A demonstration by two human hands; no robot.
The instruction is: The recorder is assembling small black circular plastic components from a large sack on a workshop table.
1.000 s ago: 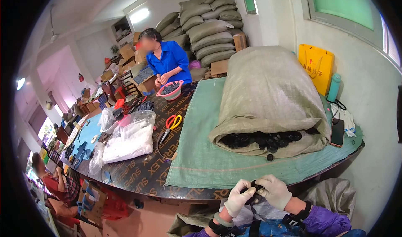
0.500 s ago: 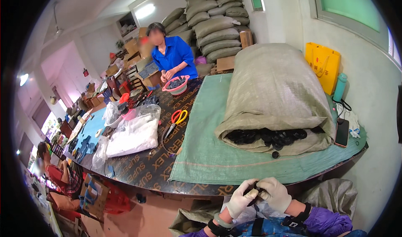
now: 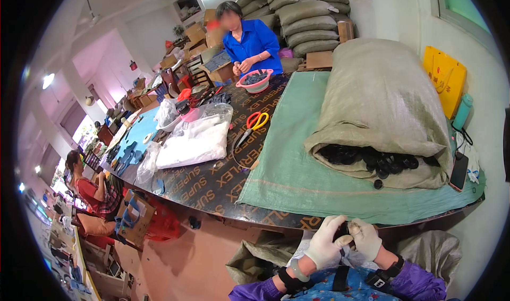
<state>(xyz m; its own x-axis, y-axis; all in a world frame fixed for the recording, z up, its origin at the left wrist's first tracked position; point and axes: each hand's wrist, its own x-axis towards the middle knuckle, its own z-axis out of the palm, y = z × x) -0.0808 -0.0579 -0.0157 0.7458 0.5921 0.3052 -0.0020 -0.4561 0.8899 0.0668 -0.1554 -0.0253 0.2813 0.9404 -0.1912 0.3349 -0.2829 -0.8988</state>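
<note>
Both my hands wear white gloves and meet just off the table's near edge. Closed fingers of my left hand (image 3: 325, 245) and my right hand (image 3: 366, 241) grip a small black part (image 3: 344, 230) between them, mostly covered by the fingers. Beyond them a large woven sack (image 3: 380, 94) lies on its side, its mouth towards me. Black disc-like pieces (image 3: 390, 165) fill that mouth, and one loose black piece (image 3: 378, 184) rests just outside it. Under the sack a green woven sheet (image 3: 281, 163) covers part of the table.
On the dark table (image 3: 212, 187) lie scissors (image 3: 252, 125) and a white plastic-wrapped bundle (image 3: 194, 144). Across it, a person in blue (image 3: 252, 43) works beside a pink basin (image 3: 255, 81). An open sack (image 3: 260, 261) stands below my hands; a phone (image 3: 459, 171) lies far right.
The view has swung left, so the table and sack appear further right. My hands stay together on the black part, with the fingers slightly shifted around it.
</note>
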